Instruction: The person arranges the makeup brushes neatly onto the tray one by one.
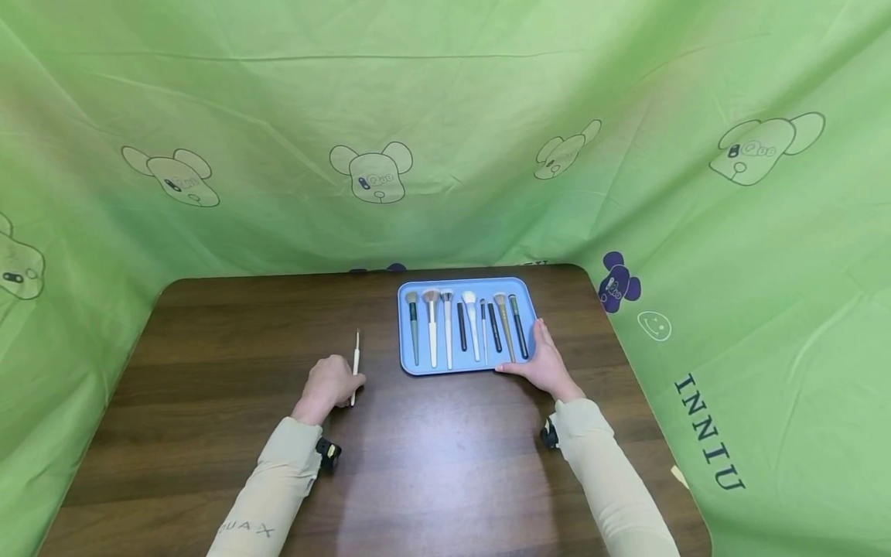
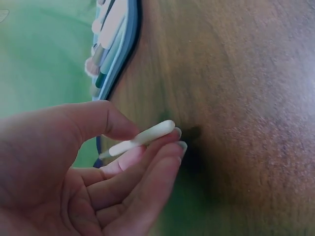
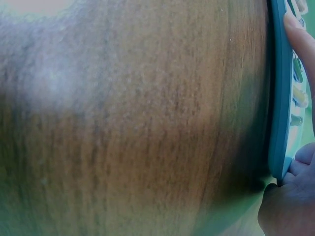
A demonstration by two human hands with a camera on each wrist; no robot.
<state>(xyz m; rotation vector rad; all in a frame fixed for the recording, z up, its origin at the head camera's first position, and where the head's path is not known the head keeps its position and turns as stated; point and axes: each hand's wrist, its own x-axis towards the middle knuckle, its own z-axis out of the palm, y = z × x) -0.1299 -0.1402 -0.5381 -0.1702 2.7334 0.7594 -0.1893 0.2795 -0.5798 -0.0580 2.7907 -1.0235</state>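
Observation:
My left hand (image 1: 332, 381) pinches a slim white-handled makeup brush (image 1: 356, 357) between thumb and fingers, left of the tray. In the left wrist view the rounded end of the brush handle (image 2: 160, 131) points toward me, and a shadow falls on the table beside it. A blue tray (image 1: 452, 372) holds several makeup brushes side by side, among them a fluffy white brush (image 1: 471, 321) and a green-handled brush (image 1: 414, 333). My right hand (image 1: 546, 367) grips the tray's near right corner, thumb along the front rim and fingers along the right side.
The brown wooden table (image 1: 230, 371) carries the tray near its far edge. Green cloth (image 1: 445, 100) with bear drawings hangs behind and on both sides. A small pale scrap (image 1: 679, 476) lies at the right table edge.

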